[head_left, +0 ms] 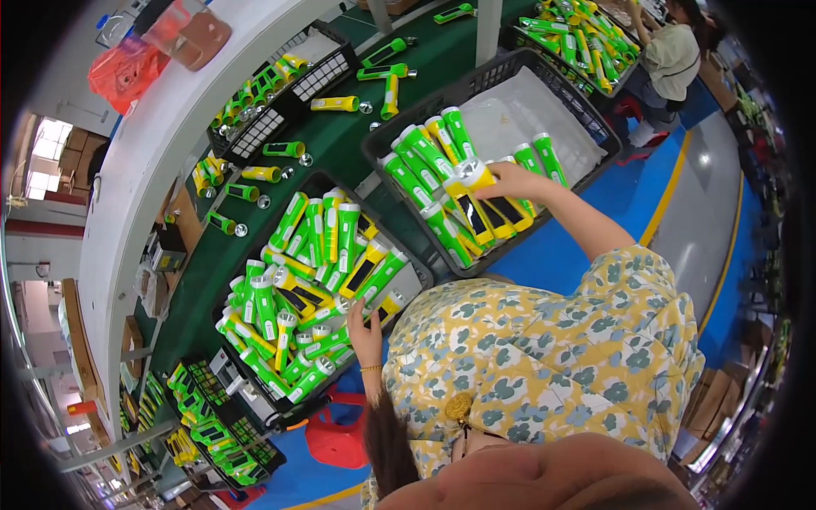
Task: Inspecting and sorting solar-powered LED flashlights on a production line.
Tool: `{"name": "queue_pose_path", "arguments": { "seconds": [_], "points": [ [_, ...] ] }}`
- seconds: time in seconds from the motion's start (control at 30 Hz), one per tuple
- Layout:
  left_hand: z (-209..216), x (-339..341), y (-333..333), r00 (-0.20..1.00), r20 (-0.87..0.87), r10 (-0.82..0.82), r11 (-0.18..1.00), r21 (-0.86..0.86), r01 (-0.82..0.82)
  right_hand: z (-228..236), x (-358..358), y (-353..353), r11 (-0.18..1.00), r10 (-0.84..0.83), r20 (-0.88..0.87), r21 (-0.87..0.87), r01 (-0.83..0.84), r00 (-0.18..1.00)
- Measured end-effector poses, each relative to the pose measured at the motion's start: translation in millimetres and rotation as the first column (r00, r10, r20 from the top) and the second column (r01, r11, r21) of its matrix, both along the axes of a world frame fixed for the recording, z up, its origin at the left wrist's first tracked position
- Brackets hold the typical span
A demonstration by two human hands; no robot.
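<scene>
My right hand is closed round the head end of a yellow flashlight with a dark panel, over the right-hand black crate. Another yellow flashlight lies against it, and green and white flashlights lie in rows beneath. At the left-hand crate, heaped with jumbled green and yellow flashlights, my left hand bends its fingers round the end of a yellow flashlight at the near right corner. Its fingertips are partly hidden among the flashlights.
Loose flashlights and lamp heads lie on the green belt beyond the crates. More filled crates stand far left, lower left and far right. A red stool is below the left crate. A co-worker sits at the far right.
</scene>
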State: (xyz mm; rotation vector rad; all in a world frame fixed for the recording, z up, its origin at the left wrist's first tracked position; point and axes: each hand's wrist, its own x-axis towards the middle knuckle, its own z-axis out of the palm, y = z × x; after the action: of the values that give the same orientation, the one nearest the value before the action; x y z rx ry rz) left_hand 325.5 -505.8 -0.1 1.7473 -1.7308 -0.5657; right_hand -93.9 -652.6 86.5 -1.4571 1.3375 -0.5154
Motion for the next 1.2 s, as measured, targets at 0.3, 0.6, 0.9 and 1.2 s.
{"name": "queue_pose_path", "arguments": {
  "seconds": [0.3,0.6,0.9,1.2],
  "points": [
    [-26.3,28.1,-19.4,0.931,0.313,-0.188,0.97,0.208,0.126,-36.7,-10.1,0.2,0.973,-0.145,-0.022,0.178,0.146,0.989],
    [-25.0,27.7,-28.6,0.815,0.491,-0.309,0.894,0.442,0.074,-91.5,-45.0,-16.4,0.908,-0.256,-0.419,0.204,0.365,0.871],
    [-6.3,44.3,-19.1,0.74,0.635,-0.222,0.88,0.457,-0.129,-80.7,21.8,-13.4,0.726,-0.389,-0.04,-0.628,0.28,0.92],
    [15.9,67.3,-8.8,0.634,0.691,-0.348,0.808,0.563,-0.171,-76.2,225.5,16.9,0.874,0.485,0.341,-0.174,-0.453,0.805]
  ]
}}
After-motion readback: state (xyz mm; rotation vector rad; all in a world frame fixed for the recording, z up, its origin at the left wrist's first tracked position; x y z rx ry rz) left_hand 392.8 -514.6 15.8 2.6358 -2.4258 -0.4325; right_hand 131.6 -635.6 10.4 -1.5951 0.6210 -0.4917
